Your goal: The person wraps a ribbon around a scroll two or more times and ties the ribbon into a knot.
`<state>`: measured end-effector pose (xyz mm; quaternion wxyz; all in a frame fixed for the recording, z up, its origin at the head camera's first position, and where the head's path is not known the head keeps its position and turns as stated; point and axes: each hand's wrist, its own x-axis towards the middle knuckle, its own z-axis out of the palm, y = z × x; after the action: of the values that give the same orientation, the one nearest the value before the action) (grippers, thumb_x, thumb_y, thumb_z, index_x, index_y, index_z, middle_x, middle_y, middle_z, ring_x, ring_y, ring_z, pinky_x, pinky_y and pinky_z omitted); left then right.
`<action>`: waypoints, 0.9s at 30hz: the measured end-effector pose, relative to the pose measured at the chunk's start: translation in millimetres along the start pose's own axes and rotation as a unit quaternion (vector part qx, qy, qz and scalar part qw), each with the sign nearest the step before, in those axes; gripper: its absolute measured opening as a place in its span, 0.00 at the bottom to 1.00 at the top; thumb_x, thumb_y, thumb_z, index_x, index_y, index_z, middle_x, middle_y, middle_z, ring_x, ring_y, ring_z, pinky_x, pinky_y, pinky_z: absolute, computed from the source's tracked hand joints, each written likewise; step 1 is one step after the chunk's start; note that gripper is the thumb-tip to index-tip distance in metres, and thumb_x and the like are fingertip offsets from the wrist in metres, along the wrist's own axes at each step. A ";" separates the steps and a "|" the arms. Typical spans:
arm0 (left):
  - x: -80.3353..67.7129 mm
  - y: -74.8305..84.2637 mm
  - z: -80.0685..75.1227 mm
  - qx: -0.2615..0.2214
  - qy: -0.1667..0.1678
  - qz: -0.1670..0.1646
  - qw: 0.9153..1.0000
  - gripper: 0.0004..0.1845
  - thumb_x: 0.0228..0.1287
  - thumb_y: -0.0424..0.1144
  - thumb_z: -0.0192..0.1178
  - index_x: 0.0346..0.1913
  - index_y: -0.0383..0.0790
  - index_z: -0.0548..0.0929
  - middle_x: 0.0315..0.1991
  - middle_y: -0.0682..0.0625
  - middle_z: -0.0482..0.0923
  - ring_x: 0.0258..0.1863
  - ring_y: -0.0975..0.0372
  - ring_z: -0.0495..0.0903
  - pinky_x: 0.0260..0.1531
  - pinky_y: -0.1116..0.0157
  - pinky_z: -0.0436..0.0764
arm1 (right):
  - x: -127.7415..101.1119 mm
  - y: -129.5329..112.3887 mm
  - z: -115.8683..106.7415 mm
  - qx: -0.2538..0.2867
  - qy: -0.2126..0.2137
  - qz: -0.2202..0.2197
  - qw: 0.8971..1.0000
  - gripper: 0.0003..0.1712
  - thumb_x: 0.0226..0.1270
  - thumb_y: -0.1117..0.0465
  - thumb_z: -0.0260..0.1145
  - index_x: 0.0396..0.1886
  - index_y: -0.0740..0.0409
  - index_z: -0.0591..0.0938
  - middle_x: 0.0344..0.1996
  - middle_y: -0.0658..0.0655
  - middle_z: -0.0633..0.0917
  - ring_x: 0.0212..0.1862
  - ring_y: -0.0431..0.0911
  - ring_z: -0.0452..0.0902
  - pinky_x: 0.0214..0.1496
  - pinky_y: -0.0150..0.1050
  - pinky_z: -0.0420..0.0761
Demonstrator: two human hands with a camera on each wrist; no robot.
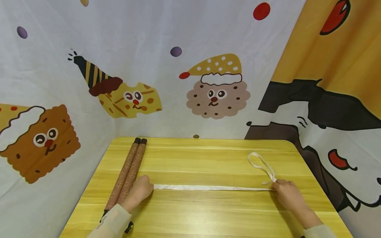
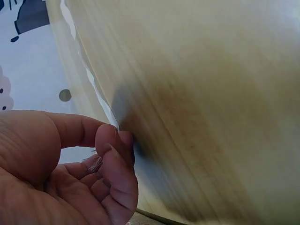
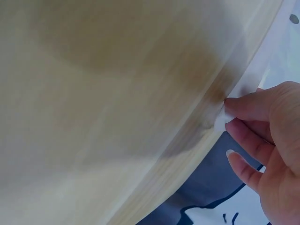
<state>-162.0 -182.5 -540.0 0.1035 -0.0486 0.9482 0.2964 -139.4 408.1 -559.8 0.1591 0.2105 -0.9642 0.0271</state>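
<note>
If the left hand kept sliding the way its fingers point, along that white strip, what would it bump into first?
Probably the right hand. The left hand points rightward along the white ribbon stretched flat on the yellow table; nothing else shows on that line, as far as the head view tells.

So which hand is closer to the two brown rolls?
Left. The left hand lies right beside the brown rolls, pinching the ribbon; the right hand holds its far end.

No legible text, label, brand, number or sign found in any view. The backdrop cloth (image 1: 190,66) carries cartoon figures only, no lettering. The patterned rolls (image 1: 128,172) bear a repeated motif; any characters on it are too small to read.
</note>
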 end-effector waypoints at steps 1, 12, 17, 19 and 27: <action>-0.2 0.3 -1.2 0.002 0.001 0.000 1.000 0.13 0.66 0.28 0.55 0.23 0.38 0.72 0.17 0.50 0.65 0.15 0.61 0.63 0.14 0.67 0.64 | -1.8 2.2 -0.1 -0.002 0.000 0.002 1.000 0.18 0.43 0.75 0.83 0.25 0.52 0.84 0.24 0.46 0.80 0.30 0.49 0.80 0.32 0.51 0.77; -0.7 -3.5 -8.4 0.017 0.011 0.005 1.000 0.09 0.65 0.27 0.57 0.25 0.34 0.75 0.19 0.46 0.68 0.18 0.56 0.68 0.17 0.64 0.68 | -13.9 15.2 -4.8 -0.023 0.012 -0.019 0.999 0.15 0.43 0.74 0.81 0.24 0.52 0.86 0.23 0.47 0.81 0.29 0.50 0.79 0.30 0.52 0.76; -1.2 -5.4 -8.6 0.006 0.006 0.004 1.000 0.08 0.66 0.27 0.57 0.27 0.33 0.75 0.19 0.46 0.68 0.17 0.58 0.67 0.17 0.65 0.68 | -21.7 10.5 -8.0 -0.015 0.003 -0.023 1.000 0.14 0.43 0.74 0.79 0.25 0.53 0.87 0.26 0.48 0.84 0.33 0.51 0.80 0.32 0.53 0.77; -2.3 -6.2 -9.2 0.010 0.005 0.009 1.000 0.09 0.67 0.26 0.56 0.27 0.33 0.75 0.19 0.46 0.68 0.17 0.58 0.66 0.17 0.65 0.67 | -24.4 8.7 -9.0 -0.010 0.001 -0.018 1.000 0.13 0.43 0.73 0.78 0.26 0.53 0.87 0.27 0.49 0.84 0.34 0.51 0.80 0.34 0.55 0.78; -3.5 -7.6 -12.5 0.051 0.027 0.027 0.998 0.12 0.66 0.26 0.54 0.24 0.37 0.74 0.14 0.50 0.66 0.12 0.62 0.61 0.12 0.68 0.61 | -26.5 4.0 -11.4 -0.004 -0.039 0.021 0.999 0.08 0.52 0.69 0.78 0.29 0.54 0.88 0.29 0.49 0.84 0.37 0.52 0.80 0.36 0.56 0.78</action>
<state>-159.5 -195.8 -533.4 0.0719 -0.0256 0.9655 0.2490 -114.9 423.7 -557.4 0.1221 0.1899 -0.9740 0.0181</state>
